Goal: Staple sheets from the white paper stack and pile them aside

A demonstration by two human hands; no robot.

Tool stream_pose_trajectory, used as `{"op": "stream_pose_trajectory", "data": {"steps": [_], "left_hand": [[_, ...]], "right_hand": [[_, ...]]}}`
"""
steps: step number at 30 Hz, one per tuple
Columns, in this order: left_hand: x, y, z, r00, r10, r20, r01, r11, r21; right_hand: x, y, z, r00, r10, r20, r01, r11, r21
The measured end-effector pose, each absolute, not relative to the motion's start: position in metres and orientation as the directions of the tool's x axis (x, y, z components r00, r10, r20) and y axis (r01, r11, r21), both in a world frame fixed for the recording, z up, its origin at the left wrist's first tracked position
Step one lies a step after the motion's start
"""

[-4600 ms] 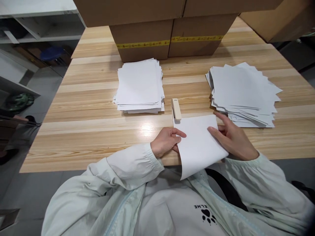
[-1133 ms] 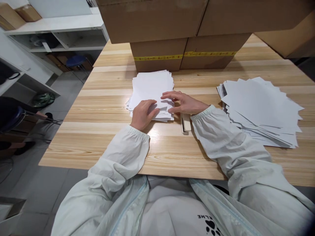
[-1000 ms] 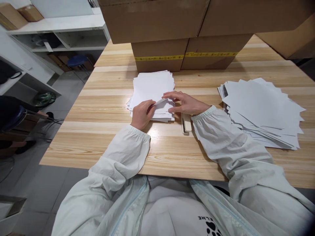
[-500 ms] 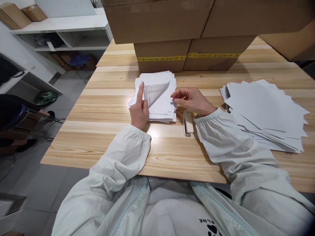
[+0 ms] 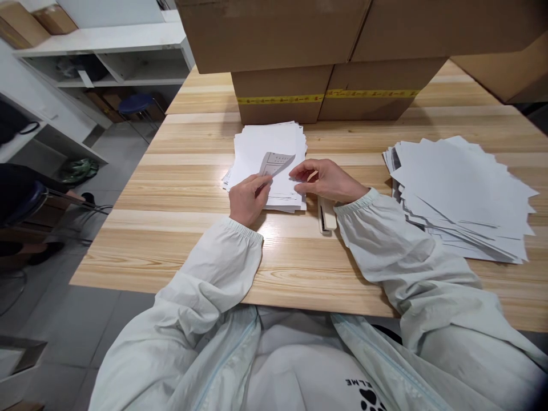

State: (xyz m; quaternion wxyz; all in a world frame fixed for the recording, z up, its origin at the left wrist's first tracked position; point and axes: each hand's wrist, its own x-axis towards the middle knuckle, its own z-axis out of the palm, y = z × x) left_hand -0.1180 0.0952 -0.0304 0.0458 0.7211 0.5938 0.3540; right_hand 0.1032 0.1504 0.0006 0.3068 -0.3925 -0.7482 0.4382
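A stack of white paper [image 5: 261,140] lies on the wooden table before me. A printed sheet [image 5: 276,162] with its right corner raised curls up over the stack. My left hand [image 5: 249,200] pinches the lower left part of this sheet between thumb and fingers. My right hand [image 5: 327,180] hovers at the stack's right side, thumb and forefinger apart with a gap between them, and I see nothing in it. Just below its wrist, a pale stapler [image 5: 327,217] rests on the table, partly covered by the hand and sleeve.
Fanned-out sheets form a larger pile [image 5: 466,188] on the right of the table [image 5: 171,228]. Large cardboard boxes [image 5: 278,85] stand stacked at the back. Left of the table are a blue stool [image 5: 137,103], white shelves [image 5: 128,40] and part of another person's leg and shoe.
My left hand has gone from an outstretched forefinger to a pinch on the printed sheet, whose fold has shifted right. My right hand has moved slightly left and its fingers have parted.
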Motion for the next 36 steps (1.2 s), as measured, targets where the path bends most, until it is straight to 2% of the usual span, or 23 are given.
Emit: {"op": "stream_pose_trajectory", "data": {"steps": [10, 36], "left_hand": [[-0.118, 0.096, -0.032, 0.063, 0.885, 0.461, 0.843, -0.295, 0.45], [-0.121, 0.099, -0.028, 0.046, 0.898, 0.437, 0.813, -0.288, 0.506]], "right_hand": [[0.1, 0.15, -0.008, -0.483, 0.86, 0.166, 0.297, 0.339, -0.893], [0.097, 0.15, -0.012, -0.443, 0.878, 0.181, 0.299, 0.335, -0.893]]}}
